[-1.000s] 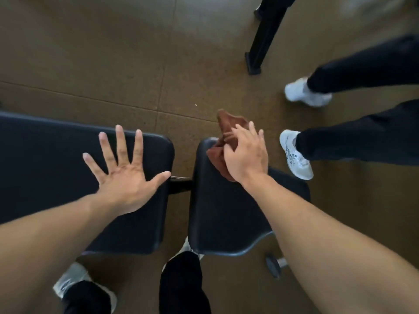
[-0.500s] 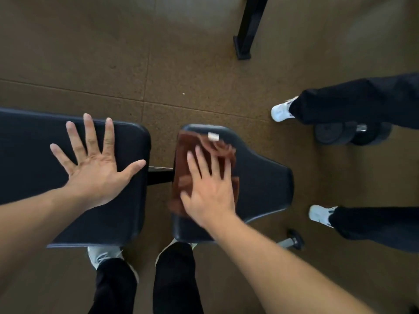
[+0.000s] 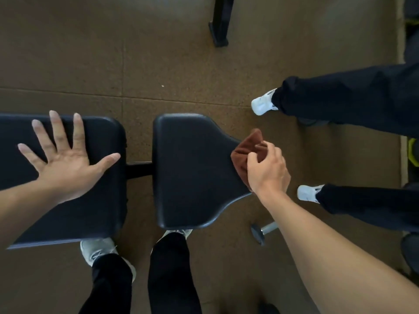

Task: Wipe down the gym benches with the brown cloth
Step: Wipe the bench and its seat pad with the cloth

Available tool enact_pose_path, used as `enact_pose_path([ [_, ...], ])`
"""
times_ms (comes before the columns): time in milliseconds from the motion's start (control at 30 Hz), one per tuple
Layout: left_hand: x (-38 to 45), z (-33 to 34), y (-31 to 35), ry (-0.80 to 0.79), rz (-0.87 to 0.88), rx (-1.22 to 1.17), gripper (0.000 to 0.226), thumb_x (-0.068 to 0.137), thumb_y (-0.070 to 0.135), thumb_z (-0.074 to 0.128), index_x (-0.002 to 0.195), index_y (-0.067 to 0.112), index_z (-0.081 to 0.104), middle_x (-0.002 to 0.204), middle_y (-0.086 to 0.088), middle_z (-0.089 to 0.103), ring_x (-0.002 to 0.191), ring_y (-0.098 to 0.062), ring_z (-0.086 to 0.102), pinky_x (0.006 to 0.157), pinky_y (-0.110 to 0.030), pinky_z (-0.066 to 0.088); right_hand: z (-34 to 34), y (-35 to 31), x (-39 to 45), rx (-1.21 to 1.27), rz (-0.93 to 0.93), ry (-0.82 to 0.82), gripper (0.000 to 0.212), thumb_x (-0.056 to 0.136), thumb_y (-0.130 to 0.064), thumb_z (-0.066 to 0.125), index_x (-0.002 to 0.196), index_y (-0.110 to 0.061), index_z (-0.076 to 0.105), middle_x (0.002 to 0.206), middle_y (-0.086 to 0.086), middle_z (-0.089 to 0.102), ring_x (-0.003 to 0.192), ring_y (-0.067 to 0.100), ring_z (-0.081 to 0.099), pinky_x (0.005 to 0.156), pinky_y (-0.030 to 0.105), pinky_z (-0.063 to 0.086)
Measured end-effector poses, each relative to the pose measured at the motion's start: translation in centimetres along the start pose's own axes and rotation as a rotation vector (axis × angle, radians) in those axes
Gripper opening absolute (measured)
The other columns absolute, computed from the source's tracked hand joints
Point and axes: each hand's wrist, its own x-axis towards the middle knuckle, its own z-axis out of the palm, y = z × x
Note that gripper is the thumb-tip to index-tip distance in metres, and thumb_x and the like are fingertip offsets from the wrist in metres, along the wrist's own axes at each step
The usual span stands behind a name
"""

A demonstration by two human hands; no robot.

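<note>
The seat pad (image 3: pixel 195 171) of the bench is the landmark here, a black pad that narrows toward its right end. At that narrow right edge the right hand (image 3: pixel 267 168) grasps the brown cloth (image 3: pixel 246 152), with fingers curled round the bunched fabric; the cloth hangs partly over the edge and touches the pad only at its tip. Left of the seat pad, across a narrow gap bridged by a black bar (image 3: pixel 138 169), lies the long back pad (image 3: pixel 68 207), and the left hand (image 3: pixel 65 164) rests on it flat, fingers spread and released. Beyond the seat pad the brown floor (image 3: pixel 113 53) is open up to a black frame leg (image 3: pixel 221 21). Right of the pad stand another person's legs (image 3: pixel 353 105), cut off by the frame. Near the lower right edge a metal knob (image 3: pixel 260 232) is partly hidden by the right forearm.
</note>
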Motion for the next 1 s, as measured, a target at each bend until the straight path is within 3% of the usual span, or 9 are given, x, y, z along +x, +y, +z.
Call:
enact_pose_path([
  [133,0.3,0.1,-0.3,0.003,-0.010,0.006,0.106,0.077,0.093,0.038,0.125,0.061,-0.050,0.145,0.016,-0.058,0.143,-0.023,-0.046,0.119,-0.070,-0.011,0.5,-1.7,1.2,0.397,0.464,0.145,0.057,0.103,-0.054,0.044,0.150,-0.023,0.054,0.148,0.009,0.061,0.135,0.036,0.055,0.116,0.048,0.038],
  [233,0.3,-0.2,0.2,-0.044,-0.015,0.012,0.109,0.073,0.097,0.033,0.134,0.055,-0.047,0.155,0.009,-0.051,0.148,-0.029,-0.041,0.119,-0.070,-0.012,0.9,-1.0,-0.3,0.483,0.600,0.184,0.060,0.103,-0.057,0.045,0.153,-0.026,0.051,0.149,0.010,0.061,0.136,0.037,0.055,0.116,0.048,0.037],
  [367,0.1,-0.5,0.5,-0.090,-0.037,0.036,0.113,0.078,0.091,0.035,0.147,0.042,-0.039,0.155,0.005,-0.052,0.146,-0.029,-0.044,0.119,-0.067,-0.017,4.8,-2.0,-6.8,0.753,0.945,0.212,0.064,0.105,-0.059,0.043,0.155,-0.020,0.048,0.152,0.016,0.057,0.136,0.041,0.055,0.116,0.047,0.038],
  [433,0.0,-0.5,0.4,-0.066,-0.038,0.048,0.111,0.080,0.089,0.035,0.148,0.041,-0.039,0.156,0.004,-0.051,0.146,-0.029,-0.043,0.119,-0.067,-0.017,7.7,-4.9,-10.9,0.769,0.953,0.158,0.063,0.105,-0.054,0.047,0.154,-0.015,0.046,0.152,0.018,0.056,0.136,0.041,0.056,0.113,0.044,0.040],
  [567,-0.1,0.0,0.5,-0.028,-0.015,0.059,0.110,0.081,0.088,0.033,0.151,0.038,-0.036,0.159,0.001,-0.047,0.148,-0.031,-0.040,0.118,-0.068,-0.016,11.4,-7.1,-16.4,0.585,0.659,0.106,0.077,0.104,-0.043,0.055,0.166,-0.015,0.020,0.172,0.012,0.024,0.159,0.032,0.024,0.125,0.041,0.026],
  [633,-0.1,0.0,0.5,-0.005,-0.001,0.075,0.110,0.083,0.087,0.034,0.151,0.036,-0.035,0.159,-0.001,-0.046,0.148,-0.032,-0.040,0.117,-0.068,-0.018,12.8,-5.3,-17.9,0.359,0.430,0.051,0.080,0.103,-0.044,0.054,0.166,-0.013,0.017,0.173,0.018,0.016,0.162,0.035,0.011,0.130,0.045,0.018],
  [700,-0.1,0.1,0.5,0.010,0.005,0.081,0.110,0.085,0.086,0.036,0.153,0.035,-0.034,0.160,-0.002,-0.045,0.148,-0.033,-0.040,0.115,-0.068,-0.019,13.8,-2.9,-19.1,0.105,0.122,0.072,0.082,0.099,-0.045,0.053,0.166,-0.013,0.018,0.172,0.021,0.019,0.160,0.038,0.008,0.131,0.051,0.013],
  [833,-0.1,0.4,0.3,0.035,0.010,0.092,0.109,0.085,0.084,0.037,0.154,0.034,-0.031,0.161,-0.003,-0.044,0.148,-0.034,-0.039,0.115,-0.068,-0.019,14.0,-0.1,-17.9,-0.321,-0.484,0.004,0.079,0.098,-0.051,0.042,0.165,-0.018,0.017,0.173,0.009,0.022,0.161,0.035,0.004,0.131,0.052,-0.002],
  [1000,0.1,0.5,0.1,0.045,0.028,0.084,0.109,0.084,0.086,0.033,0.154,0.034,-0.033,0.159,-0.003,-0.046,0.147,-0.035,-0.041,0.114,-0.070,-0.020,11.6,-5.4,-12.0,-0.460,-0.729,-0.096,0.070,0.105,-0.058,0.037,0.167,-0.030,0.020,0.176,-0.001,0.014,0.163,0.032,0.002,0.129,0.061,0.002],
])
